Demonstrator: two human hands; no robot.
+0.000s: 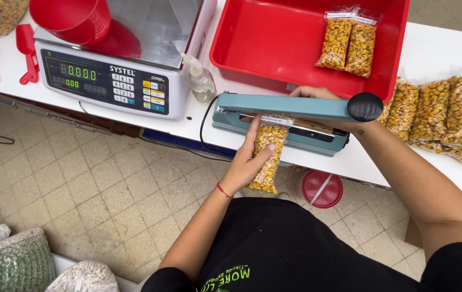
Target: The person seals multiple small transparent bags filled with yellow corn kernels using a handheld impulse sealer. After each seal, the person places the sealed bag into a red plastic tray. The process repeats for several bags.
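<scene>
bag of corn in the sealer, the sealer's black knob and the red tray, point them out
bag of corn [267, 157], head view, on the middle of the clear bag held by the left hand [244, 165]
black knob [365, 106], head view, on its rounded top
red tray [274, 38], head view, on its bare floor

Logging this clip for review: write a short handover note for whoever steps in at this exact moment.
Left hand: grip on a clear bag of yellow kernels, its top lying in the teal heat sealer.
Right hand: mostly hidden behind the sealer arm, which looks raised.
Done: two bags in the red tray.
Left: this bag, plus a pile of bags on the right; whether those are sealed is unclear.
</scene>
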